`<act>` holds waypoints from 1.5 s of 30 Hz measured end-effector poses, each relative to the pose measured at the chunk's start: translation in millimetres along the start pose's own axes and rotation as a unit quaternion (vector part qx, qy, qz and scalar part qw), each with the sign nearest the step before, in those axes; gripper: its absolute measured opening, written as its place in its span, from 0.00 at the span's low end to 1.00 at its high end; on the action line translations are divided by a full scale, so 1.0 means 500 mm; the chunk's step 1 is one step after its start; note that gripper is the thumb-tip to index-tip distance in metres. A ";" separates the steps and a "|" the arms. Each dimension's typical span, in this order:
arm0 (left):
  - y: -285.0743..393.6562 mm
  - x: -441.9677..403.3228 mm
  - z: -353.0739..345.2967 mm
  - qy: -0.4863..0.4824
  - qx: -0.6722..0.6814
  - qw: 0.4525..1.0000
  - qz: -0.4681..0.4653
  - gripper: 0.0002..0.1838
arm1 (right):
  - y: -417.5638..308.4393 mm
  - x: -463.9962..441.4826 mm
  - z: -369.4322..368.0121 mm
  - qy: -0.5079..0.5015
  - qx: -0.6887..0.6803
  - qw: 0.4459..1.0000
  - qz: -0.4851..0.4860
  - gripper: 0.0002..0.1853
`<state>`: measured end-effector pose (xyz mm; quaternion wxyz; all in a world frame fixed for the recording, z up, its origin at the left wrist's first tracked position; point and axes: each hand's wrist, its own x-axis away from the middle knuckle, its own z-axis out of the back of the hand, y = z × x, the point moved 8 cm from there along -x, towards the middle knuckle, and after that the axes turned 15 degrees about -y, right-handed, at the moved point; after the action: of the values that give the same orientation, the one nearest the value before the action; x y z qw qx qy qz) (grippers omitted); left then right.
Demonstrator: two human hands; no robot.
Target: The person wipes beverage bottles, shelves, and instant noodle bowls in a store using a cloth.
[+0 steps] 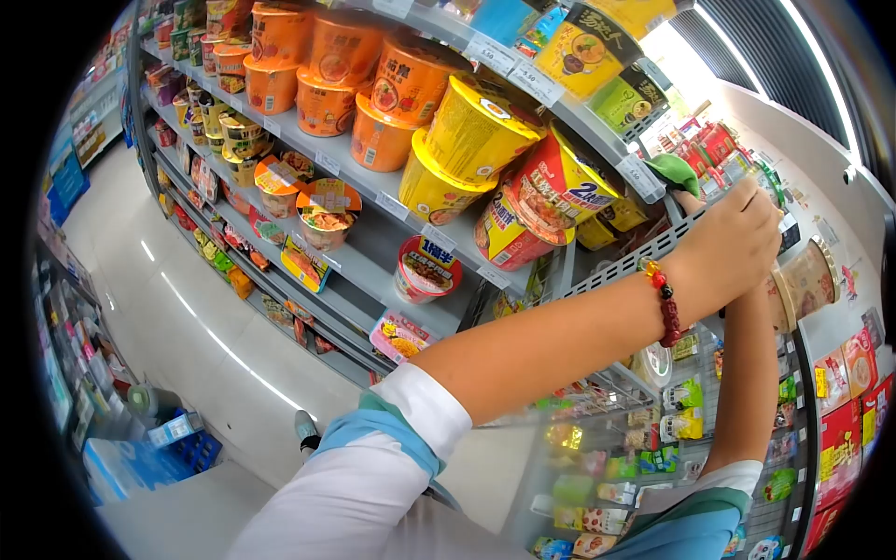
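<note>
My left hand [733, 245], with a beaded bracelet [668, 303] on its wrist, reaches across to the right at shelf height. Its fingers are curled closed, and what they hold, if anything, is hidden. My right forearm [749, 383] rises behind it, so most of my right hand [689, 202] is covered. Only a bit of its fingers shows, against a green cloth [674, 172] by the shelf end. Close to both hands are a perforated grey shelf panel [627, 259] and a price tag [642, 177]. Red and yellow noodle cups [560, 182] stand left of them.
Orange noodle buckets [341, 51] and yellow noodle buckets [481, 131] are stacked along the shelf [369, 191]. Clear tubs [810, 278] stand at the right, above red packages [840, 453]. Snack bags hang below my arms. A tiled aisle floor [201, 308] runs at left, with a blue box [140, 476].
</note>
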<state>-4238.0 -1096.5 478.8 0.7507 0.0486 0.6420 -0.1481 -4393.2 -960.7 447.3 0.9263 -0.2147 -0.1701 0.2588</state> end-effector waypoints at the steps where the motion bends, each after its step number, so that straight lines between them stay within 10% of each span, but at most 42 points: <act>1: -0.002 0.001 0.000 -0.001 0.009 1.000 0.000 0.18 | 0.000 0.000 -0.001 0.000 -0.001 1.000 0.002 0.28; 23: -0.003 -0.001 0.025 0.021 0.011 1.000 0.011 0.13 | 0.035 0.024 -0.005 0.019 0.063 0.996 0.067 0.28; 32: 0.003 -0.003 0.005 -0.047 0.012 0.999 0.018 0.16 | -0.051 0.219 -0.161 0.317 0.227 0.913 0.119 0.21; 35: 0.001 -0.002 -0.004 -0.062 -0.004 0.998 0.020 0.16 | 0.091 0.325 -0.249 0.373 0.031 0.921 0.109 0.28; 37: 0.001 -0.008 -0.007 -0.094 0.045 0.994 -0.008 0.17 | 0.156 0.410 -0.380 0.495 -0.256 0.829 0.054 0.33; 39: -0.006 0.003 0.016 -0.143 0.056 0.988 -0.020 0.18 | 0.187 0.422 -0.545 0.427 -0.499 0.751 0.068 0.37; 44: 0.068 0.137 0.146 0.005 0.207 0.976 -0.069 0.19 | 0.263 0.458 -0.867 0.242 -0.596 0.751 -0.148 0.28; 45: 0.073 0.216 0.197 0.015 0.237 0.970 -0.049 0.19 | 0.296 0.459 -0.904 0.184 -0.605 0.773 -0.061 0.27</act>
<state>-4119.6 -1105.2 385.6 0.6999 0.1959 0.6015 -0.3318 -4075.2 -859.5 38.4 0.6329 -0.7632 -0.1305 0.0013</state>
